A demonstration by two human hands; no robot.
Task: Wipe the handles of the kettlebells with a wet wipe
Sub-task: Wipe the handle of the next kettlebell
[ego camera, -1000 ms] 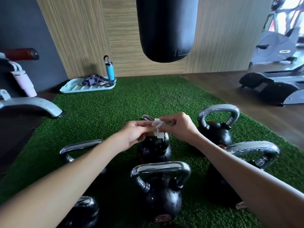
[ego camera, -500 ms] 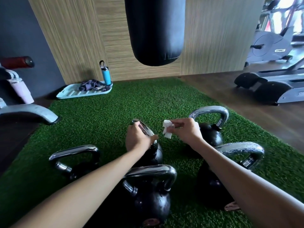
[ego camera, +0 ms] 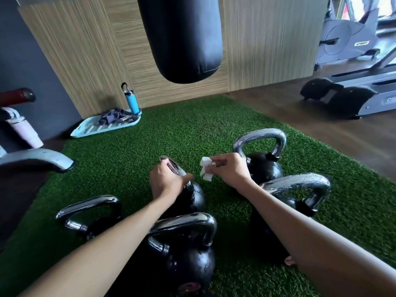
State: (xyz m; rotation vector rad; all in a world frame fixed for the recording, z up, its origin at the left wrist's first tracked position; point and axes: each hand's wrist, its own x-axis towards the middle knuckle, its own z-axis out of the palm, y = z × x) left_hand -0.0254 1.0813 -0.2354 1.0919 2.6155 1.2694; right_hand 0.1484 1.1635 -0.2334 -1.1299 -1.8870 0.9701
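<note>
A green turf mat [ego camera: 171,129] covered most of the floor and ran back to a wood-panelled wall [ego camera: 267,39]. A black punching bag [ego camera: 182,37] hung above the mat's far part. A treadmill [ego camera: 351,95] stood on the brown floor to the right. At the left edge lay the grey foot of a gym machine [ego camera: 38,157].

On the turf stood black, chrome-handled weights. A front kettlebell [ego camera: 190,262] was nearest the camera. A near-right kettlebell [ego camera: 300,180] sat partly behind the right forearm, and a left kettlebell [ego camera: 90,203] was half hidden by the left forearm. A far-right kettlebell [ego camera: 264,170] stood further back, with a middle kettlebell [ego camera: 197,200] among them.

A pale blue tray [ego camera: 90,129] lay by the mat's far left corner near the wall. It carried a crumpled dark cloth [ego camera: 113,117], and an upright blue bottle [ego camera: 132,101] stood at its right end.

The left hand [ego camera: 165,181] was closed round the handle [ego camera: 173,166] of the middle kettlebell, fingers curled over the chrome bar. The right hand [ego camera: 229,170] was raised just right of that handle, in front of the far-right kettlebell. Its fingertips pinched a crumpled white wet wipe [ego camera: 205,170]. The wipe hung in the air over the turf, close beside the gripped handle but apart from it.
</note>
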